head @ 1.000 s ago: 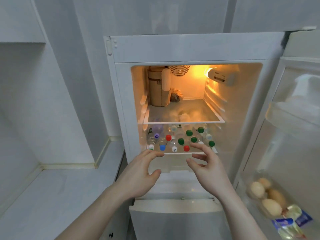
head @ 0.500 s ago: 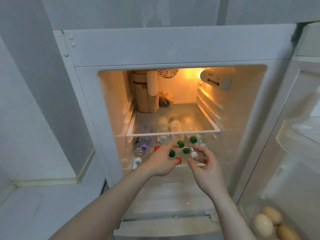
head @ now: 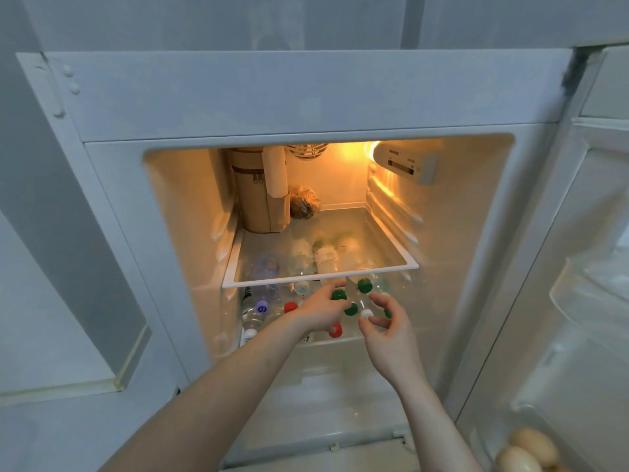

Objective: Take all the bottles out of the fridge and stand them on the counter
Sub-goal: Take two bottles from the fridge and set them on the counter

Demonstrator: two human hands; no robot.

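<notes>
Several clear plastic bottles stand packed on the fridge's lower shelf, seen from above by their caps: purple (head: pixel 261 307), red (head: pixel 290 306), white (head: pixel 250 333), green (head: pixel 364 285). My left hand (head: pixel 318 313) is in among them, its fingers curled round the neck of a green-capped bottle (head: pixel 338 295). My right hand (head: pixel 388 332) is beside it, thumb and fingers spread on either side of a white-capped bottle (head: pixel 366 314) without closing. More bottles show blurred through the glass shelf (head: pixel 320 277) above. The counter (head: pixel 51 420) lies at lower left.
On the glass shelf stand a brown zipped bag (head: pixel 258 199) and a wrapped bundle (head: pixel 303 202) at the back. The fridge door (head: pixel 578 301) hangs open on the right with eggs (head: pixel 526 451) in its lower rack. A lit control box (head: pixel 405 163) sits at top right inside.
The view has drawn closer to the fridge. Both hands have gone from the shelf's front edge in among the bottles, the left curling round a green-capped one.
</notes>
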